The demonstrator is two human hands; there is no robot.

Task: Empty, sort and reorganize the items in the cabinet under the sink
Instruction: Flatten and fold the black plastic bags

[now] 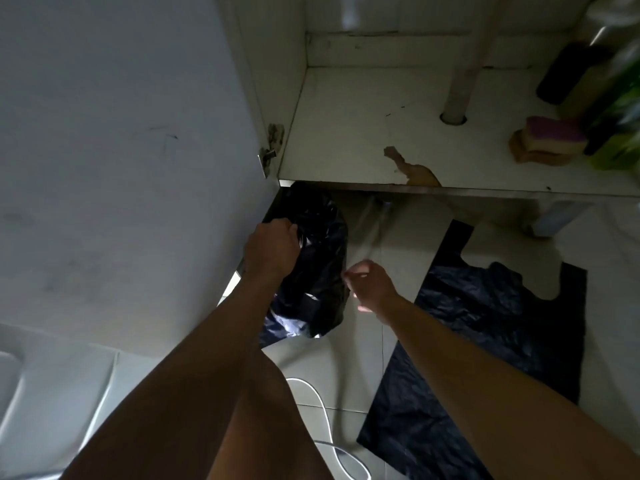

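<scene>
Head view: the left grip, a bare hand, is closed round the top of a crumpled black plastic bag, low beside the open cabinet door. The right grip hangs just beside the bag, fingers curled; blur hides whether it holds anything. A second black bag lies flat on the floor. A sponge sits on the cabinet floor near the drainpipe.

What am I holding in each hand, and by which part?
The left hand grips the crumpled black bag at its top edge. The right hand seems to pinch a clear strip, too blurred to name.
</scene>
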